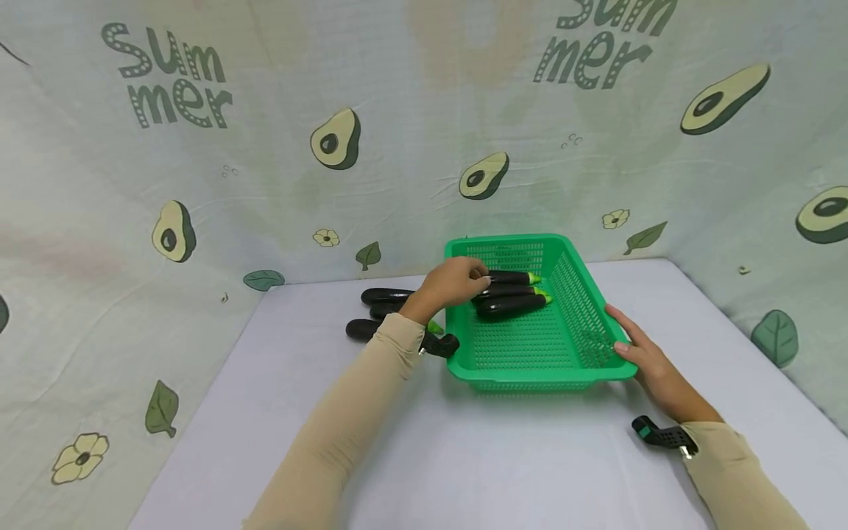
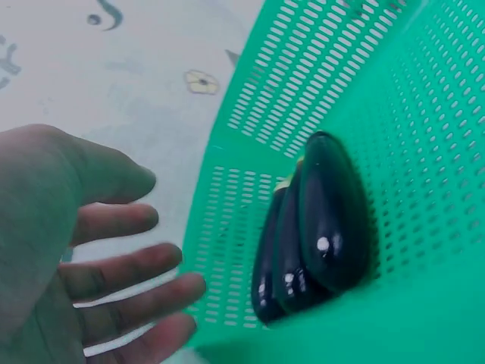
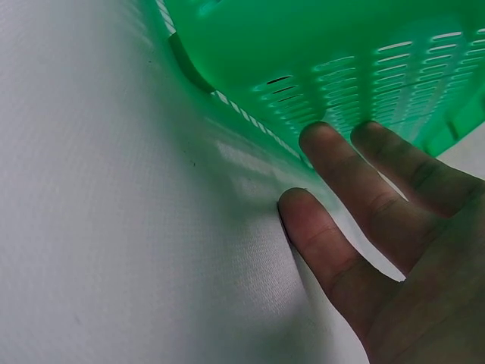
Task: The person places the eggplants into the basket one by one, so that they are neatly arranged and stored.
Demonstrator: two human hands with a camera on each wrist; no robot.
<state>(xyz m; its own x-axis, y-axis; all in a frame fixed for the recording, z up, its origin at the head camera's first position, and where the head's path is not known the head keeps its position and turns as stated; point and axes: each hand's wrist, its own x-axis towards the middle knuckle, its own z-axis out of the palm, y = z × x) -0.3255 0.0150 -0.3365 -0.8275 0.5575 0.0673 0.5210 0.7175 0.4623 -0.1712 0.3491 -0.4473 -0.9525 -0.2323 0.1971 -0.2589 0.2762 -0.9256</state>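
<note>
A green perforated plastic basket (image 1: 536, 375) stands on the table with three dark eggplants (image 1: 510, 307) side by side along its left part, green stem ends pointing right. Above its left side is my left hand (image 1: 453, 282), close to these eggplants; in the left wrist view its fingers (image 2: 140, 307) are spread and hold nothing. My right hand (image 1: 652, 364) holds the basket's right rim, thumb over the edge. Seen from the right wrist, that hand's fingers (image 3: 367, 182) reach under the rim along the outer wall.
More eggplants (image 1: 384, 296) lie on the table left of the basket, partly hidden by my left forearm. A white cloth covers the table (image 1: 517, 456). Behind it hangs a printed curtain (image 1: 397, 206) with avocados and leaves, close to the basket's far side.
</note>
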